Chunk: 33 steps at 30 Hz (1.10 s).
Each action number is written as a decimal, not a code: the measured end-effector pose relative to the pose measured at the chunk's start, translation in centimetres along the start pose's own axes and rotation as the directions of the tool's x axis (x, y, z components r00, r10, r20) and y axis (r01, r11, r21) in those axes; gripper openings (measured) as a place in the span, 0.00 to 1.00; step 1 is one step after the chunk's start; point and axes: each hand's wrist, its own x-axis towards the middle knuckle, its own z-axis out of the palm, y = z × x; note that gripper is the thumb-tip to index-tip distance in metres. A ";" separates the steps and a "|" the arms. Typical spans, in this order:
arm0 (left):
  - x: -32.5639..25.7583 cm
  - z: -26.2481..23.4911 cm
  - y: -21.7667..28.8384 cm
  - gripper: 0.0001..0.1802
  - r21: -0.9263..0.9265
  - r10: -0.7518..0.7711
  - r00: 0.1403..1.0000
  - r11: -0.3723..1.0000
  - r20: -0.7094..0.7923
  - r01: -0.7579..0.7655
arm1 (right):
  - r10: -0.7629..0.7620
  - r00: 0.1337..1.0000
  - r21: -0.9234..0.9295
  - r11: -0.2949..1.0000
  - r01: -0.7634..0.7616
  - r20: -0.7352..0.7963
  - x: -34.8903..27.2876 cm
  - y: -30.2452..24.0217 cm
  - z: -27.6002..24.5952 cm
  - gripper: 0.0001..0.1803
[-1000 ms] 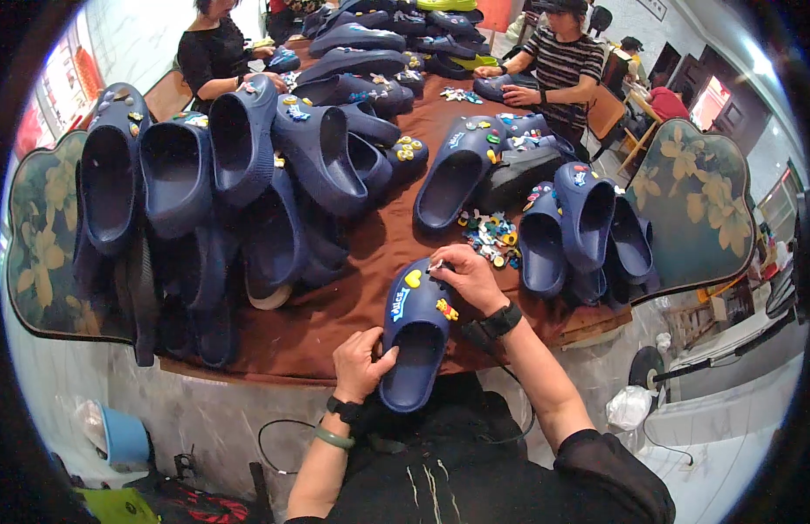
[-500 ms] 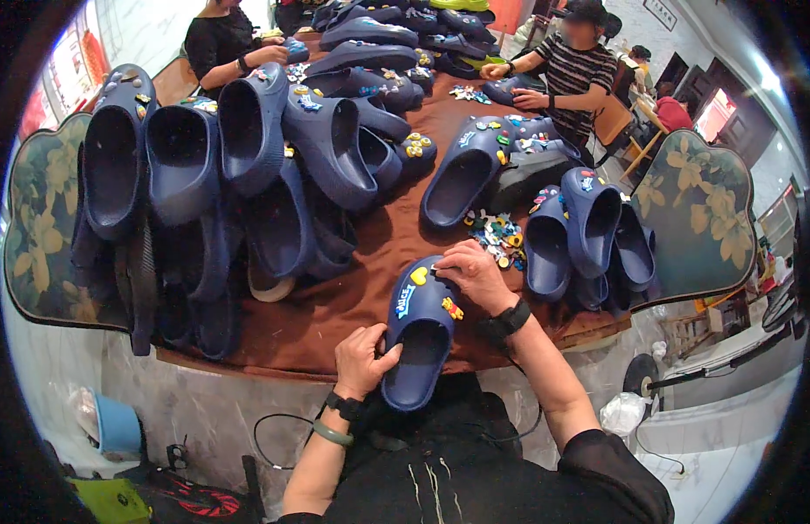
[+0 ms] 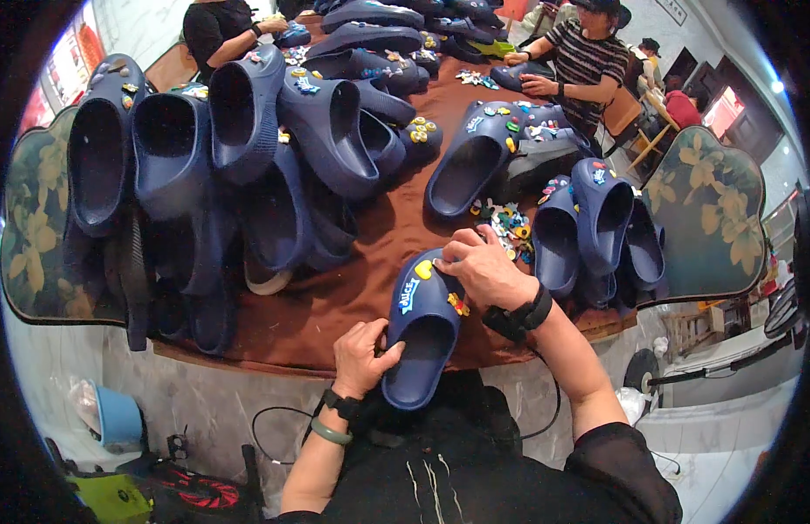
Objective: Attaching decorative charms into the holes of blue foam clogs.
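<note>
Brown cloth [image 3: 322,319] covers the worktop [image 3: 374,240], which runs away from the person between two dark floral panels [image 3: 706,214], one at each side; two co-workers [image 3: 587,65] are at its far part, one in plain black, one in stripes; a light-blue bucket [image 3: 118,415] stands at lower left. One navy foam clog [image 3: 427,345] with a rounded toe lies between the two hands, over the worktop's near edge, toe pointing away and opening toward the body; the left hand [image 3: 361,358] holds its left side, thumb at the rim of the opening, the other fingers curled outside; the right hand [image 3: 488,269] bends over the right of the toe, its fingers narrow and just beside a yellow heart charm [image 3: 423,270]; whether they pinch a small piece, I cannot tell. Three charms show on this clog: the heart, one blue-and-white lettered banner [image 3: 409,295] and one red-and-yellow figure [image 3: 457,304] near the right hand; four navy clogs [image 3: 331,135] make the upper front row at left, above others too overlapped to count; three more [image 3: 603,210] stand at right; at least two heaps of multicoloured charms [image 3: 510,229] lie on the cloth, their pieces too small to count.
</note>
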 end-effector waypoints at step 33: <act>0.0 0.7 -0.3 0.17 -0.036 0.021 0.999 0.999 -0.044 -0.022 | 0.644 0.755 0.050 0.764 -0.643 -0.123 -8.8 6.5 7.0 0.08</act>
